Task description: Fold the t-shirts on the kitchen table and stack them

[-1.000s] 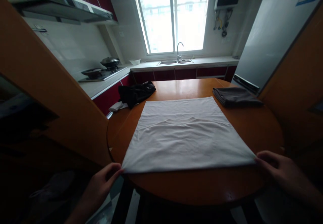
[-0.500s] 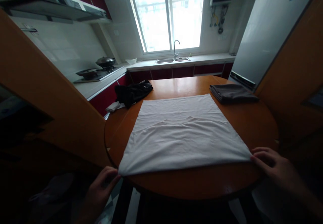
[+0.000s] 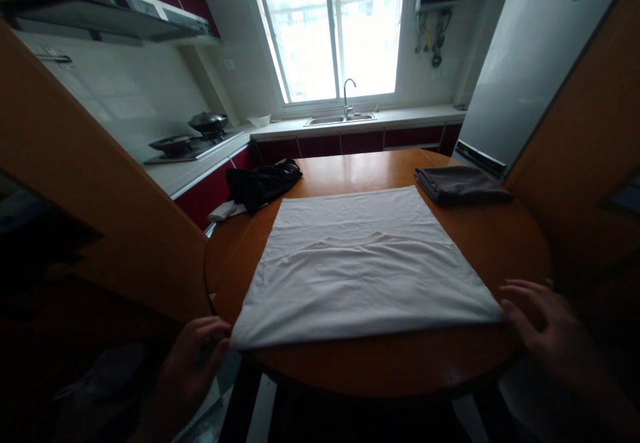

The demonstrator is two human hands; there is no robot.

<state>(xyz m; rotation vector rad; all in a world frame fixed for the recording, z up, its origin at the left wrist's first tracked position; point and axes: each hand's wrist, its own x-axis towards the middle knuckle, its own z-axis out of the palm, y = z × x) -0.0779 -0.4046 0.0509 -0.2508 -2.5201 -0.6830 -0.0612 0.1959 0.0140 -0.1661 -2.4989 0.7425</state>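
A white T-shirt (image 3: 360,283) lies on the wooden table (image 3: 360,370), folded over on itself with its neckline across the middle. At the near left corner of the cloth is my left hand (image 3: 193,356), its thumb and fingers slightly apart beside the fabric. My right hand (image 3: 545,323) sits by the near right corner with the fingers spread from the thumb, gripping nothing. The shirt's near edge runs almost straight between the two hands.
A dark grey folded cloth (image 3: 460,185) rests at the table's back right. Black crumpled clothing (image 3: 263,184) lies at the back left. Beyond are a sink (image 3: 327,121), a stove with pans (image 3: 207,123) and a fridge (image 3: 520,63).
Both hands have loosened from the near corners of the shirt, their fingers parting. The left hand shifted slightly left and up; the near edge looks pulled slightly wider.
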